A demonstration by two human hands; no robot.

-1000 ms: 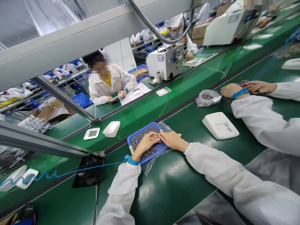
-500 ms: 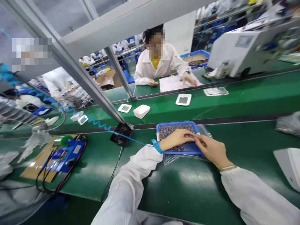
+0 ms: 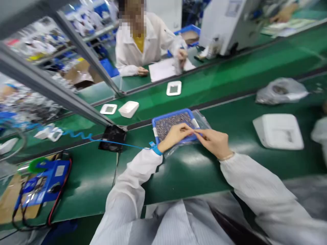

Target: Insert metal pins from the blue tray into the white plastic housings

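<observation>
A blue tray (image 3: 154, 126) full of small dark parts (image 3: 168, 123) lies on the green bench, over a clear plastic bag (image 3: 203, 119). My left hand (image 3: 176, 134), a blue strap on its wrist, is above the tray's near side with thumb and forefinger pinched. Opposite it, at the tray's near right corner, my right hand (image 3: 213, 141) is pinched too. The fingertips of both hands meet; whatever lies between them is too small to make out. A blue cord runs from the wrist strap toward the left.
White housings (image 3: 129, 109) and a white framed panel (image 3: 174, 88) lie on the raised green strip. At right stand a larger white housing (image 3: 281, 132) and a bagged bundle (image 3: 281, 91). A blue device with cables (image 3: 51, 180) sits left. A co-worker (image 3: 145, 44) sits opposite.
The view has swung right and down, so the scene sits further left. My hands stay together at the tray, now nearer its front edge. The co-worker's hand across the bench has lifted.
</observation>
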